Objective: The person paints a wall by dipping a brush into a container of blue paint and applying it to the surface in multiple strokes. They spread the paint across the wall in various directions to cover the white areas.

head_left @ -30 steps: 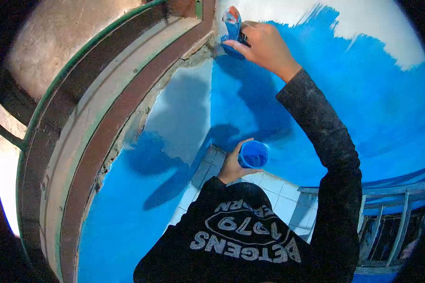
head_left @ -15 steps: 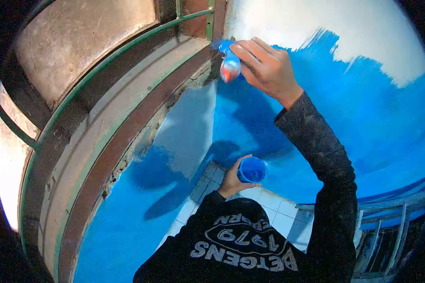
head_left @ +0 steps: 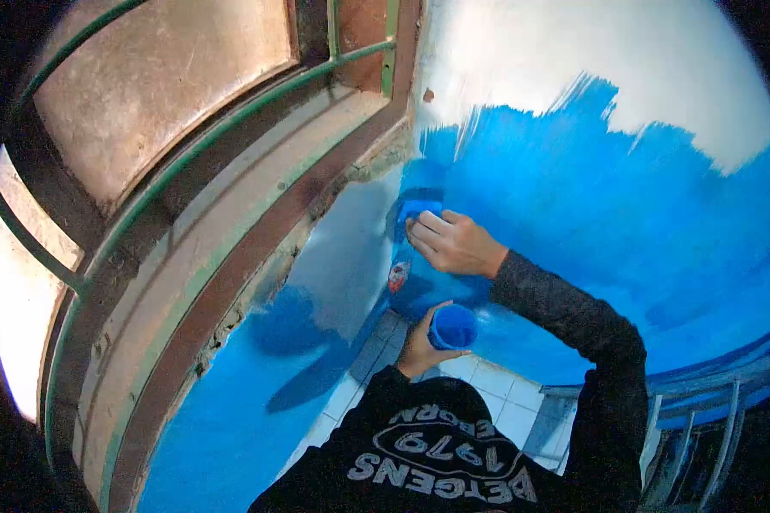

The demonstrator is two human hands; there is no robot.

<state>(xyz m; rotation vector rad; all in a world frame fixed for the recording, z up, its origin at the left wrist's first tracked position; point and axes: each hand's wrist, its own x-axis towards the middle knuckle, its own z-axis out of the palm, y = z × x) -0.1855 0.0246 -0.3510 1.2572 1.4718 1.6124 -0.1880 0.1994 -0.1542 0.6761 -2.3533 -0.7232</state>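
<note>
brush (head_left: 418, 208): at the wall corner, above the cup, its blue-smeared head against or very near the wall, its red-and-white handle end hanging downward. likely light and stiff in the handle, softer at the bristles, slick where wet; best held on the dry part of the handle or low on the head.
right hand (head_left: 455, 245): fingers bent and closed in a pinch on the brush near its head; the exact grip on the far side cannot be told.
left hand (head_left: 416, 350): thumb and fingers curved part-open around the cup's side, holding it below the brush.
cup (head_left: 453, 327): open mouth showing, blue inside. probably light, thin-walled and quick to spill if tipped; the outer side under the rim is the place to hold.
wall (head_left: 590, 222): blue low down, with a ragged brushed edge against white above.
side wall (head_left: 231, 376): blue with a pale grey patch, meeting the other in a tight corner that leaves little room for knuckles.
window frame (head_left: 257, 214): brown and green, its rough, broken edge bordering the side wall and likely to snag bristles.
floor: pale tiles (head_left: 515, 410) behind the cup.
</note>
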